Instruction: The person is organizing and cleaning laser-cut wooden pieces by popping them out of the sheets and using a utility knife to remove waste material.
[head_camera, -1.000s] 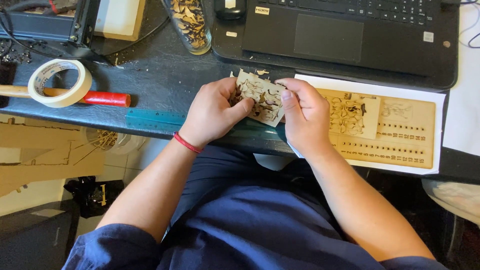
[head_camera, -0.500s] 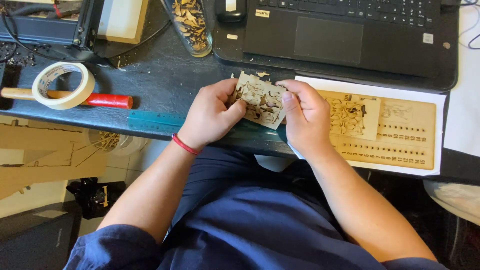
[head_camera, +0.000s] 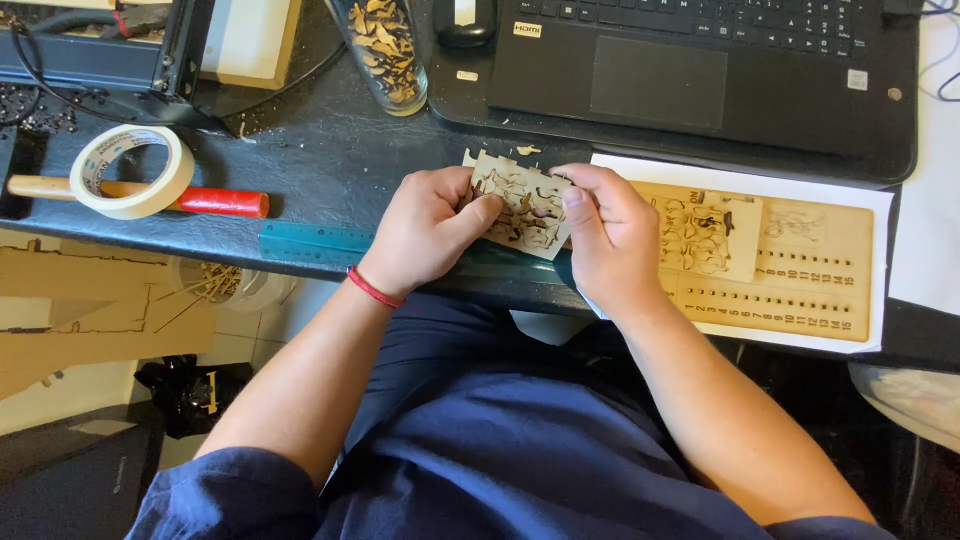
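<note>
Between two hands, one laser-cut wooden sheet

Thin laser-cut wooden sheet, tilted, seemingly part-emptied.

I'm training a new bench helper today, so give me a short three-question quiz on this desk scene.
1. True or false: both hands grip the thin laser-cut wooden sheet.
2. What does the masking tape roll encircle? A) a glass jar B) a red-tipped wooden-handled tool C) a mouse
3. Fill in: the larger wooden board lies on white ____.

Key: 1 true, left hand and right hand each pinch an edge. 2 B, the tool. 3 paper.
</note>
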